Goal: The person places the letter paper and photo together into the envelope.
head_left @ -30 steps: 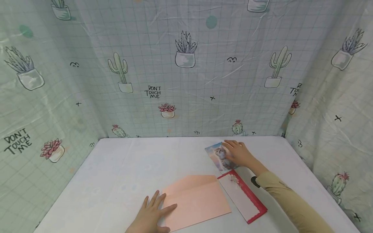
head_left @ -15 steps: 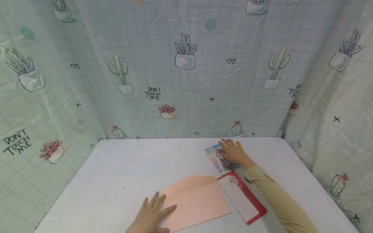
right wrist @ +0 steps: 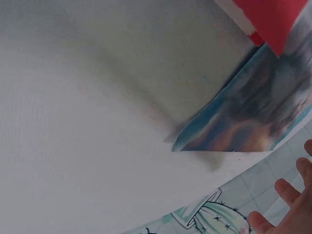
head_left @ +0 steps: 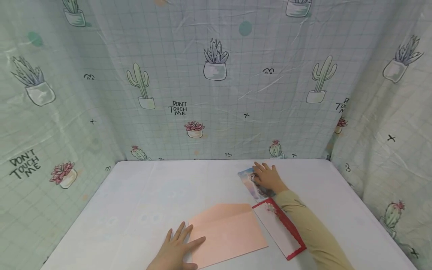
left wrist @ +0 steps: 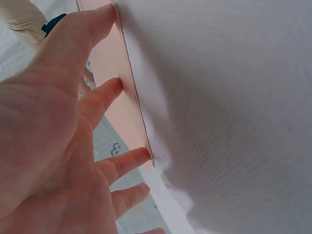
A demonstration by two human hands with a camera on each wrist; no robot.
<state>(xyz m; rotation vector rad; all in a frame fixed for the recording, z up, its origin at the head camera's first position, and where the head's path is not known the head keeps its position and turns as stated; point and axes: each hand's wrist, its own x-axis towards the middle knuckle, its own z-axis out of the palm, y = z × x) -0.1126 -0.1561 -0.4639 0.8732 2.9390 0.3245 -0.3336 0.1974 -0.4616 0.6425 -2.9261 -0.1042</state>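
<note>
My left hand (head_left: 173, 249) lies with fingers spread at the left edge of a peach envelope (head_left: 229, 236), whose flap is unfolded away from me. In the left wrist view, the thumb and fingertips touch the edge of the envelope (left wrist: 109, 68). Over a kitten picture card (head_left: 250, 185) at the back right is my right hand (head_left: 270, 178), fingers apart and covering part of it. In the right wrist view, the card (right wrist: 234, 117) bends up slightly at a corner; the hand (right wrist: 295, 209) shows only partly, and whether it touches the card cannot be told.
A white card with a red border (head_left: 275, 227) lies between the envelope and the right forearm, its far corner overlapping the picture card. Everything rests on a white table (head_left: 145, 198). A cactus-print curtain (head_left: 233, 93) stands behind and at both sides.
My right hand has shifted slightly left over the picture card, and its forearm has swung left, now covering part of the red-bordered card's edge. The left hand and envelope stay put.
</note>
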